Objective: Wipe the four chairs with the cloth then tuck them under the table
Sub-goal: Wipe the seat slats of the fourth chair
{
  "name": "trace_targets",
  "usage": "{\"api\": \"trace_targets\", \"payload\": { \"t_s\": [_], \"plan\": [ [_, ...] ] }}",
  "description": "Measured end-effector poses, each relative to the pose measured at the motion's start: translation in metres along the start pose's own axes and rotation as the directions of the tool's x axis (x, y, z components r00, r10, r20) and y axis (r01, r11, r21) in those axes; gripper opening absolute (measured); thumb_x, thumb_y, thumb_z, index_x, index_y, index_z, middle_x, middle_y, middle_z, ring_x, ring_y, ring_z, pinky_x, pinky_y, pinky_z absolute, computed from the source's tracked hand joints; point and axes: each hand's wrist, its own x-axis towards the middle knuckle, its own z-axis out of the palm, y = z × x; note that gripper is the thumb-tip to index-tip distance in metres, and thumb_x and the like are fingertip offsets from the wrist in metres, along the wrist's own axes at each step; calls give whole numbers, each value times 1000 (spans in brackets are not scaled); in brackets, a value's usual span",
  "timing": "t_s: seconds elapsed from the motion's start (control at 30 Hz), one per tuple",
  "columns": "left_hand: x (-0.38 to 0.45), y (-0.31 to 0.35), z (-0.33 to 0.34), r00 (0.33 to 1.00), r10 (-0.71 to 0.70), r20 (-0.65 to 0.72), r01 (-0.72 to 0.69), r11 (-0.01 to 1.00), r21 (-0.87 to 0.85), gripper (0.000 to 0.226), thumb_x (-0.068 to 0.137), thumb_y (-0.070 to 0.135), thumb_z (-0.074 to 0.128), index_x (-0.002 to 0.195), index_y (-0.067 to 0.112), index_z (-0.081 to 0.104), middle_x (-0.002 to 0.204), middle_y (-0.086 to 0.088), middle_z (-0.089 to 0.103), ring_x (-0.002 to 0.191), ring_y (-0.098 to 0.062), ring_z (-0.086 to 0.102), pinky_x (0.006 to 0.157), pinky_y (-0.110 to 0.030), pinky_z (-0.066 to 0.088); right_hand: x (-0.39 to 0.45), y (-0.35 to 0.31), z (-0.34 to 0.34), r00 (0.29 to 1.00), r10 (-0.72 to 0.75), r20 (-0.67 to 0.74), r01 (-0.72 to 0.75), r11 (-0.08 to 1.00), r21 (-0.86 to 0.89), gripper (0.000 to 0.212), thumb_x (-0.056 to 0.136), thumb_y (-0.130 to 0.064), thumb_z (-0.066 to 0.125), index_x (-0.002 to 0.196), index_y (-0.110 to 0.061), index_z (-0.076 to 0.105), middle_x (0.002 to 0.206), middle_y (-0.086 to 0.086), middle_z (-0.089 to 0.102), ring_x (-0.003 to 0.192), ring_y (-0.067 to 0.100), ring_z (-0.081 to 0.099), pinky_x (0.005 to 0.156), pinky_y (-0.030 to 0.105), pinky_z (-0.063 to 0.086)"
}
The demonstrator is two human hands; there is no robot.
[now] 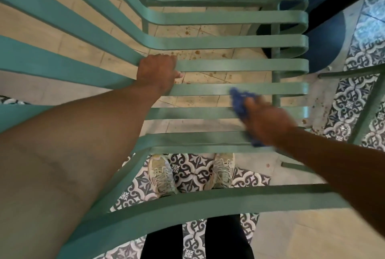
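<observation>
A teal slatted chair [229, 41] fills the view from directly above, its seat slats running left to right. My left hand [158, 73] grips one slat where the seat bends up into the backrest. My right hand [268, 121] holds a crumpled blue cloth [239, 102] against the seat slats near the right side; hand and cloth are motion-blurred. An armrest bar [208, 200] crosses low in front of me.
A black pole on a round blue base [331, 35] stands at the upper right. Part of another teal frame [366, 110] shows at the right edge. My shoes [223, 171] stand on patterned tiles under the chair. Crumbs lie on the beige floor [208, 56].
</observation>
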Motion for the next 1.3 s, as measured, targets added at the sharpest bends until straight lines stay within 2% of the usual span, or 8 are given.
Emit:
{"api": "trace_targets", "payload": {
  "t_s": [0.1, 0.23, 0.47, 0.67, 0.77, 0.97, 1.1, 1.3],
  "plan": [
    [-1, 0, -1, 1000, 13, -14, -13, 1000, 9, 39, 94, 51, 53, 112, 17, 60, 108, -11, 67, 100, -34, 61, 78, -41, 45, -20, 60, -1, 957, 289, -7, -288, 953, -93, 51, 92, -31, 54, 134, -7, 39, 130, 24, 35, 101, 37, 51, 74, 45, 53],
    [-2, 2, -2, 1000, 19, -3, -19, 999, 35, 41, 96, 50, 51, 116, 16, 58, 110, -12, 66, 102, -35, 60, 77, -41, 43, 7, 6, -5, 902, 430, -36, -416, 889, 194, 38, 95, -14, 47, 130, -10, 34, 112, 16, 51, 88, 28, 52, 65, 31, 40],
    [-1, 4, -5, 999, 5, 33, -6, 999, 46, 40, 95, 51, 51, 117, 18, 57, 107, -12, 66, 100, -34, 60, 75, -38, 41, 35, -227, 2, 967, -253, 42, 208, 871, 445, 54, 86, -15, 63, 134, -7, 38, 124, 17, 45, 110, 36, 54, 81, 40, 48],
    [-3, 2, -6, 999, -22, 39, 22, 1000, -11, 42, 94, 50, 54, 121, 17, 58, 113, -15, 66, 106, -36, 58, 82, -41, 43, 3, -49, 7, 819, -574, -11, 572, 817, -75, 45, 99, -35, 43, 140, -18, 33, 130, 12, 47, 93, 21, 61, 66, 28, 53],
    [-4, 1, -3, 1000, -18, 19, 19, 999, -36, 40, 94, 51, 53, 117, 18, 60, 112, -12, 67, 106, -35, 59, 81, -40, 42, -21, 36, -3, 861, -505, 64, 497, 807, -320, 42, 87, -35, 62, 121, -18, 42, 107, 18, 60, 71, 22, 64, 43, 29, 53],
    [-4, 2, -3, 1000, -17, 20, 17, 1000, -20, 45, 94, 52, 52, 123, 17, 57, 115, -12, 66, 107, -35, 58, 82, -41, 43, 35, -82, 19, 709, -675, -204, 613, 733, -296, 37, 87, -17, 56, 123, -15, 47, 107, 14, 54, 80, 27, 60, 50, 32, 51],
    [1, 1, -2, 999, -9, 33, 8, 999, 31, 39, 95, 53, 50, 115, 21, 57, 110, -10, 66, 103, -33, 59, 75, -38, 38, 79, -175, 13, 756, -573, -315, 577, 812, -92, 46, 93, -36, 28, 121, -13, 56, 105, 19, 59, 76, 31, 59, 49, 37, 52],
    [-3, -2, 1, 1000, -6, 2, 6, 1000, -24, 36, 93, 53, 52, 105, 19, 57, 105, -11, 67, 99, -35, 60, 71, -37, 38, 61, -19, -7, 896, -3, -443, 59, 992, 112, 32, 97, -27, 47, 127, -16, 45, 111, 18, 48, 92, 37, 56, 63, 41, 44]
  ]
}}
